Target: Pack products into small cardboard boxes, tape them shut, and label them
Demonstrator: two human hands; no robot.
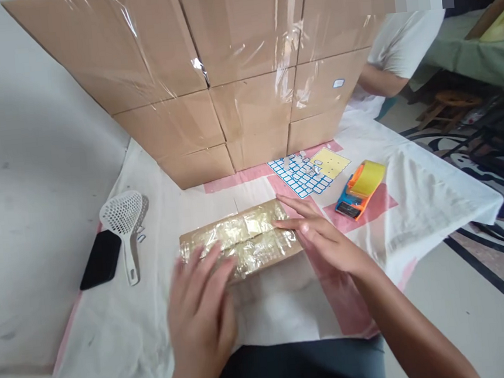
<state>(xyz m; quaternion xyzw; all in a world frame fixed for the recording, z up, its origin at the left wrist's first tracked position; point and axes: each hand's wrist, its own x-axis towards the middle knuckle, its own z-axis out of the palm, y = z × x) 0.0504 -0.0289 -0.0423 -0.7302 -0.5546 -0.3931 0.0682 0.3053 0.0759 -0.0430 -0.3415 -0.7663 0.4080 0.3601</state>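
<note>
A flat cardboard box point(255, 227), its top covered with shiny clear tape, lies on the cloth-covered table in front of me. My left hand point(203, 308) is over the box's left end, fingers spread and somewhat blurred; whether they touch it I cannot tell. At the right end, my right hand point(322, 236) lies with its fingers stretched out along the box's edge and top. To the right of the box sits an orange and blue tape dispenser point(360, 190) with a yellow roll. Neither hand grips anything.
Stacked, taped cardboard boxes point(253, 106) form a wall at the table's back. Sticker sheets point(299, 176) lie before them. On the left are a white slotted scoop point(122, 218) and a black phone-like slab point(102, 261). Another person point(411, 40) is behind, at the right.
</note>
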